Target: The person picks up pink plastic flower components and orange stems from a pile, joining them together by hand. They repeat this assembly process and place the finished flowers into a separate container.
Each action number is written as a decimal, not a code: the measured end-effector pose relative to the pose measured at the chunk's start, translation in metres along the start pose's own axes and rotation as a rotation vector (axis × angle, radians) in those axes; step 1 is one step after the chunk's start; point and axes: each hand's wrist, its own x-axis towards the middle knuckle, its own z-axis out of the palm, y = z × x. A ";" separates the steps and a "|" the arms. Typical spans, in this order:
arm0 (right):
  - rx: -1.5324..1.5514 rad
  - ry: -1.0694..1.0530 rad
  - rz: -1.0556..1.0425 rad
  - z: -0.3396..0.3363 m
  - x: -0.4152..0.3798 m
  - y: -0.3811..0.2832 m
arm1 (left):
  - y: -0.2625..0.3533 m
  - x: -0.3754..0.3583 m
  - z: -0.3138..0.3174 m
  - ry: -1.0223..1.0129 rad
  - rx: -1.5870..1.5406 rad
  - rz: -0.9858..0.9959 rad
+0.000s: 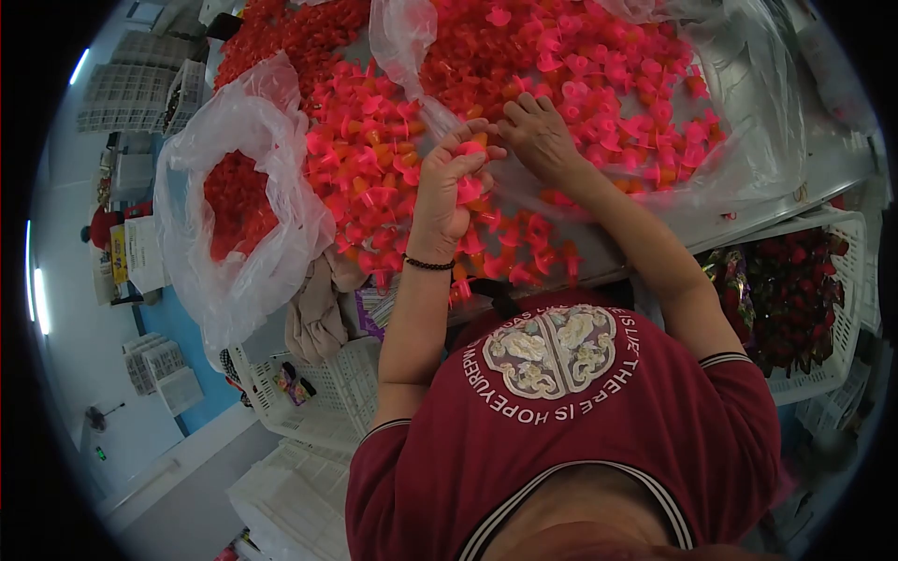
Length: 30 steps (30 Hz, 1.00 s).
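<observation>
Small pink pieces, hand work over a metal table

Left hand [445,179], one: mine, palm turned partly up, fingers curled and about half closed round a few pink pieces [469,191], an orange part [480,139] showing among them. It is held above the table [786,208], a little in from the near edge.

Right hand [544,140], one: mine, back upward, fingers bent, tips close to the left fingertips. Whether they pinch anything, I cannot tell.

Loose stock: pink and orange pieces [369,140] heaped beyond and left of my hands; more pink ones [599,70] towards the far right, on clear plastic [762,154]. Some lie close to the near edge.

Also present: an open plastic bag [187,187] of red pieces [238,210], at the left; a crate [849,309] of red flowers [795,290], past the near edge, right.

Handling notes, my judgement: left grip light, as the pieces look soft; one piece presented at the fingertips, spares back in the palm; right fingers square to it, pressure even; forearms lifted, so that no sleeve or wrist drags stock over the near edge.
</observation>
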 end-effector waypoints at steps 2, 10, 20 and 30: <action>-0.026 -0.074 0.003 0.002 0.001 0.002 | 0.002 -0.002 0.000 0.017 -0.057 0.000; 0.439 0.081 0.255 -0.009 -0.001 0.011 | 0.000 -0.004 -0.002 0.017 0.023 0.041; 2.050 0.031 0.748 -0.041 -0.007 0.023 | -0.023 0.008 0.024 0.045 0.271 0.070; 1.950 0.047 0.721 -0.039 -0.010 0.022 | -0.032 0.014 0.010 -0.198 -0.239 -0.290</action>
